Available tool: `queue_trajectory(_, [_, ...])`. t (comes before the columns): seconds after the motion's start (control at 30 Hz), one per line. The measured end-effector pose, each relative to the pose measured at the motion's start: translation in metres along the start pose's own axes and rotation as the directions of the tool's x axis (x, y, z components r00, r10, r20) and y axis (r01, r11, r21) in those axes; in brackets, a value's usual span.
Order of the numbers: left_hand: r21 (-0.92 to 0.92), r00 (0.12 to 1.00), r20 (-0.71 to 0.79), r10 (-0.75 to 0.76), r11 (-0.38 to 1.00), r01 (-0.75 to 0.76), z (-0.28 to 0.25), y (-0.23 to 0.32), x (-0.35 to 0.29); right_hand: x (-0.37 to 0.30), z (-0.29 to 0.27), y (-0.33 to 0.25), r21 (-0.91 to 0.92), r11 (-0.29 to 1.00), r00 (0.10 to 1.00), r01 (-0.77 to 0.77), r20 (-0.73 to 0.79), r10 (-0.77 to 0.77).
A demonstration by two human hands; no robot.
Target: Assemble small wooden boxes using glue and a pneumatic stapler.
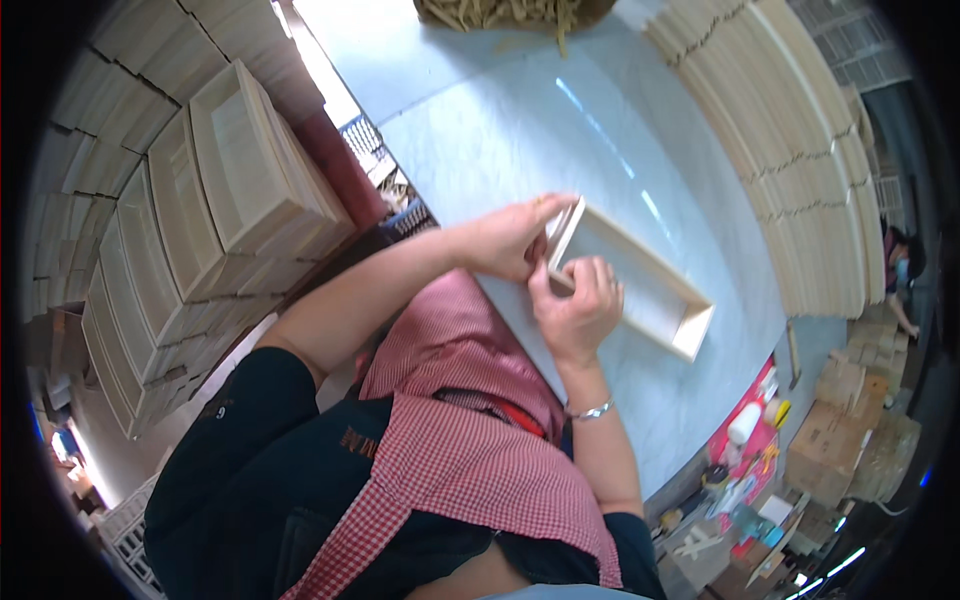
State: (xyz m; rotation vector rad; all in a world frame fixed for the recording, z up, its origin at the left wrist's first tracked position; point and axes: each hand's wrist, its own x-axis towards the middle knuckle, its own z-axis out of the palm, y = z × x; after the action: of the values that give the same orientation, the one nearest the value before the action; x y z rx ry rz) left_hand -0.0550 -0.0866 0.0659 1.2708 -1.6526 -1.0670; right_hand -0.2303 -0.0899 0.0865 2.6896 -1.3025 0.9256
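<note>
A long, narrow, pale wooden frame (648, 250) lies slantwise on the bluish-white table (480, 150). I cannot tell whether it has a bottom panel. My left hand (512, 240) is closed on its near-left end, with thumb and fingers along the short end piece. My right hand (583, 312), with a silver bracelet on the wrist, grips the near long side by the same corner, fingers curled over the edge. Both hands almost meet there, hiding the corner and anything small between the fingertips.
Shallow wooden trays (240, 160) stand stacked on the left, beside blue plastic baskets (408, 218). Thin boards (770, 150) pile up along the table's right side. A container of wood strips (515, 12) sits at the far edge. Cardboard boxes (835, 430) and another person (900, 262) are at right.
</note>
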Motion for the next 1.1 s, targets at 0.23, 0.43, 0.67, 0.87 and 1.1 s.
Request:
queue_trajectory(0.23, [0.006, 0.997, -0.031, 0.064, 0.998, -0.064, -0.002, -0.009, -0.005, 0.036, -0.03, 0.006, 0.321, 0.946, 0.964, -0.051, 0.263, -0.037])
queue_trajectory(0.43, [-0.036, 0.999, 0.021, 0.036, 0.999, -0.035, -0.008, 0.001, -0.004, 0.19, 0.042, 0.014, 0.304, 0.879, 0.914, 0.366, 0.062, -0.402])
queue_trajectory(0.67, [-0.084, 0.998, 0.01, 0.065, 0.994, -0.064, -0.001, -0.005, 0.0, 0.278, 0.2, 0.013, 0.09, 0.875, 0.87, 0.475, 0.098, -0.483])
queue_trajectory(0.87, [-0.086, 0.998, -0.002, 0.066, 0.994, -0.066, 0.004, -0.008, -0.002, 0.272, 0.171, 0.026, 0.379, 0.885, 0.892, 0.271, 0.247, -0.379])
queue_trajectory(1.1, [-0.041, 0.994, -0.013, 0.108, 0.993, -0.109, -0.006, -0.009, -0.001, 0.203, 0.042, 0.077, 0.407, 0.889, 0.89, -0.209, 0.456, 0.001])
